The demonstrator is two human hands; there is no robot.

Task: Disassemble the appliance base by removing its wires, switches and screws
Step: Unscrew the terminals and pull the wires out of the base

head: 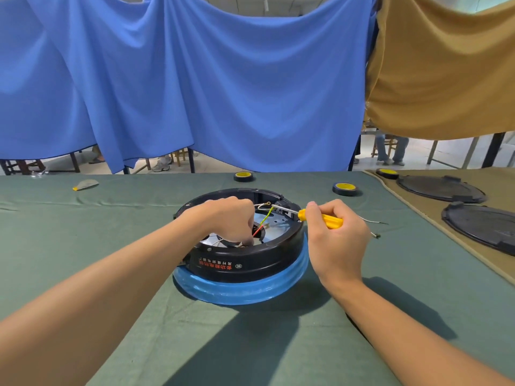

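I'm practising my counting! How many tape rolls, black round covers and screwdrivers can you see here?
Tape rolls: 3
Black round covers: 2
Screwdrivers: 1, gripped by the right hand
Total: 6

My left hand [228, 218] reaches down inside the black appliance base [245, 263], fingers curled among the red wire [257, 232] and the yellow-green wire [268, 214]. My right hand [334, 240] grips a yellow-handled screwdriver [320, 218], its metal shaft pointing left toward the base's far rim. Loose wires [373, 222] lie just beyond my right hand.
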